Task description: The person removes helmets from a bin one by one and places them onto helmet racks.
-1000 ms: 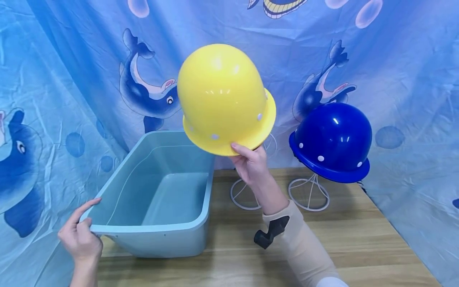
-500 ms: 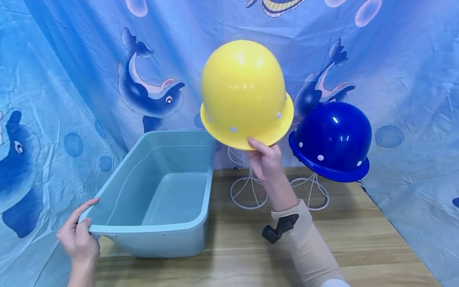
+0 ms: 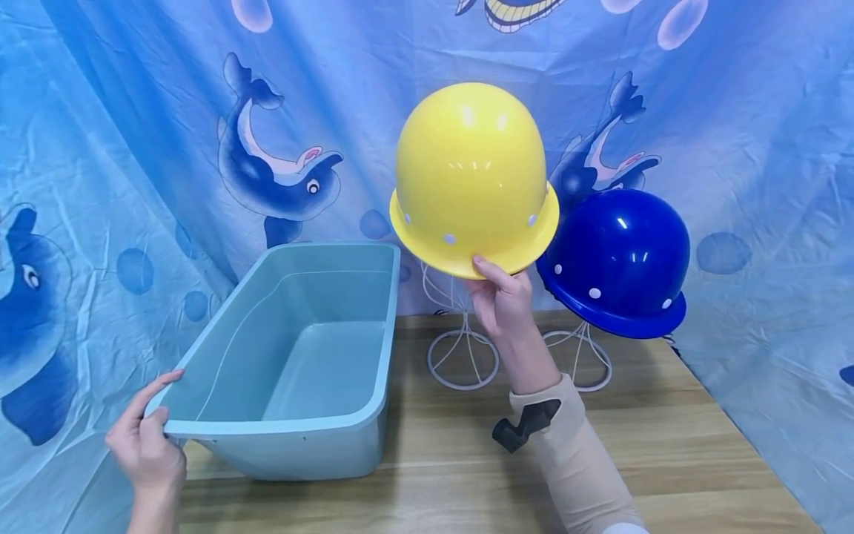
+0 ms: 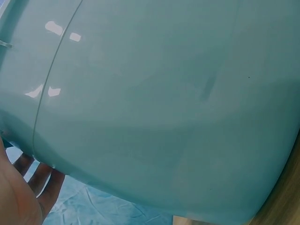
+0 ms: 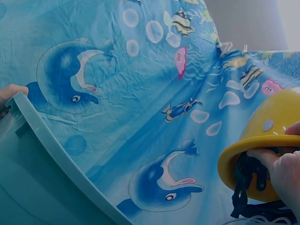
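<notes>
My right hand [image 3: 503, 304] grips the brim of a yellow hard hat [image 3: 472, 163], its thumb on the upper side. The hat hangs crown up over a white wire stand [image 3: 462, 386], whose top is hidden behind the hat and hand. In the right wrist view, black straps [image 5: 241, 201] show under the hat [image 5: 272, 117]. At the near left corner of a pale teal plastic tub [image 3: 280, 427], my left hand [image 3: 150, 449] holds the rim. Its fingers [image 4: 51, 190] curl over the edge in the left wrist view.
A blue hard hat [image 3: 620, 252] sits tilted on a second wire stand [image 3: 580, 387] at the right. Both stands and the tub are on a wooden table [image 3: 454, 475]. A blue curtain with printed dolphins [image 3: 280, 159] hangs behind and at the sides.
The yellow hard hat has moved right with my right hand, from beside the tub to above the wire stand, and become more level. My left hand stays on the tub rim.
</notes>
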The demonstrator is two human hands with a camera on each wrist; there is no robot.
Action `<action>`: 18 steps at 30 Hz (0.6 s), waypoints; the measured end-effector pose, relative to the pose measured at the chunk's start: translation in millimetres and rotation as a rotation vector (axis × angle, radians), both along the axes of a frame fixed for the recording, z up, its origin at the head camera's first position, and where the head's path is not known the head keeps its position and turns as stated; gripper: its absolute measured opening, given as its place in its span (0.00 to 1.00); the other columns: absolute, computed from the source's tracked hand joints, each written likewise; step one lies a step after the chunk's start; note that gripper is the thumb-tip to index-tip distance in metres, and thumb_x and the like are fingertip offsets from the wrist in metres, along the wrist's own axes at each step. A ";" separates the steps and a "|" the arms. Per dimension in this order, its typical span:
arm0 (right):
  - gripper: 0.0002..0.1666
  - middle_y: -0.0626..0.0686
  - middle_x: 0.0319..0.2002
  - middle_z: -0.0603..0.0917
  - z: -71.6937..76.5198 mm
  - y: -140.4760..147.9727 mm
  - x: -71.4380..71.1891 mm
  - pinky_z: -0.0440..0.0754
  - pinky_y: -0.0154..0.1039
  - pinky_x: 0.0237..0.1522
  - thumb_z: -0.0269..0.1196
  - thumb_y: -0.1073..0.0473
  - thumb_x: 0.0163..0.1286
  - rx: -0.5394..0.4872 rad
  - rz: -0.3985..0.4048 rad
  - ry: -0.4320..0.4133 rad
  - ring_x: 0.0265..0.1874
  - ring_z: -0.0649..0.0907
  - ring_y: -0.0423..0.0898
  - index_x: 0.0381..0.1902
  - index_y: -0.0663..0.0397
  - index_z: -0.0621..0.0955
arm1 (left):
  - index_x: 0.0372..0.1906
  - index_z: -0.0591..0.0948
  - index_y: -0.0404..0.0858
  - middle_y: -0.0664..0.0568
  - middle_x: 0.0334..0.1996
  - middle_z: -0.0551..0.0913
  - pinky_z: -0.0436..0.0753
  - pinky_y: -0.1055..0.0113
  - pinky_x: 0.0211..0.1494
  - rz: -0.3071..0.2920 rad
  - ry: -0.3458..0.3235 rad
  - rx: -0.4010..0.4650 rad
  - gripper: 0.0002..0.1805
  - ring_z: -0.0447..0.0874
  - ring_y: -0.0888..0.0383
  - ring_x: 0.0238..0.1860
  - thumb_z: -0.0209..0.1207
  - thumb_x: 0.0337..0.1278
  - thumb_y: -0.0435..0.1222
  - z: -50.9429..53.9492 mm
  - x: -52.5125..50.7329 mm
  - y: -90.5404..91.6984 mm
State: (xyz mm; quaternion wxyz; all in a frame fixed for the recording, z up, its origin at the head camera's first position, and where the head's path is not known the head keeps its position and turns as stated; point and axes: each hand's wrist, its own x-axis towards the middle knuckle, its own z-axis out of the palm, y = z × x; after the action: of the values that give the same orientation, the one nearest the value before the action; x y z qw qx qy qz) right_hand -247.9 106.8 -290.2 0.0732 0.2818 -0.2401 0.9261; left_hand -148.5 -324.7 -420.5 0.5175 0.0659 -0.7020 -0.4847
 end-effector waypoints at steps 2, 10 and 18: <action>0.33 0.53 0.53 0.83 -1.4 0.3 0.1 0.88 0.48 0.57 0.39 0.85 0.72 -0.001 0.006 -0.003 0.56 0.88 0.48 0.60 0.52 0.76 | 0.53 0.90 0.30 0.63 0.03 0.55 0.46 0.74 0.14 0.001 0.003 0.000 0.30 0.39 0.66 0.09 0.40 0.57 0.22 -0.1 0.3 -0.1; 0.34 0.52 0.53 0.83 -10.0 -1.8 -1.8 0.87 0.45 0.59 0.37 0.84 0.72 -0.007 0.013 0.001 0.56 0.87 0.46 0.61 0.52 0.77 | 0.53 0.91 0.30 0.64 0.03 0.54 0.47 0.74 0.13 0.002 -0.003 -0.005 0.30 0.40 0.65 0.09 0.39 0.57 0.22 -1.0 0.3 -0.3; 0.35 0.51 0.55 0.83 -20.3 -4.6 -7.0 0.85 0.45 0.63 0.39 0.84 0.72 -0.031 -0.002 -0.028 0.59 0.86 0.47 0.62 0.50 0.77 | 0.53 0.91 0.30 0.64 0.03 0.54 0.46 0.74 0.13 0.005 0.012 -0.006 0.30 0.39 0.65 0.09 0.40 0.57 0.22 -2.0 -0.5 0.1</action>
State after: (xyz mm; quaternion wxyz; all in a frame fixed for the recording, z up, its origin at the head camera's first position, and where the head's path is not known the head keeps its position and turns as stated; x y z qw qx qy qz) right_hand -254.9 102.2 -310.5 0.0751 0.2677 -0.2271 0.9334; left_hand -149.0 -324.6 -422.5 0.5231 0.0634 -0.7003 -0.4816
